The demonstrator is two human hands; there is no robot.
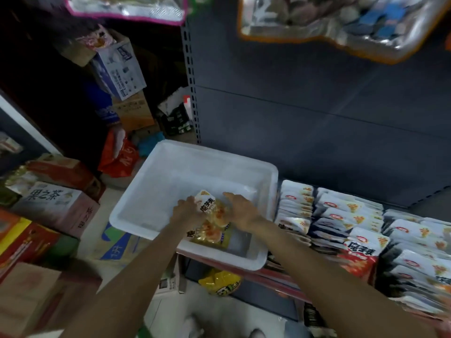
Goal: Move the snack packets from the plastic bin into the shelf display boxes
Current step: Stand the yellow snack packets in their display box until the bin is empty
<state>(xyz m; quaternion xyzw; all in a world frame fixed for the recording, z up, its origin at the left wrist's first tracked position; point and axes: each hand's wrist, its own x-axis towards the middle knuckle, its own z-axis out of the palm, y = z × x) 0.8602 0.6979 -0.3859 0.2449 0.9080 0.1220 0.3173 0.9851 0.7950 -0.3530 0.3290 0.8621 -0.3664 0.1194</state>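
Observation:
A white plastic bin (151,189) sits on the shelf edge at the centre. Inside it, near the front, lie a few yellow and white snack packets (212,230). My left hand (186,209) grips the top packet (207,203) at its left edge. My right hand (240,208) rests on the packets from the right with its fingers stretched forward. To the right of the bin, shelf display boxes (361,262) hold rows of upright white packets (341,215) with orange marks.
Cardboard cartons (56,206) and a red bag (119,157) crowd the floor at the left. A yellow packet (220,284) lies on the lower shelf under the bin. Clear bags of goods (341,23) hang overhead. The dark shelf back panel (317,118) rises behind the bin.

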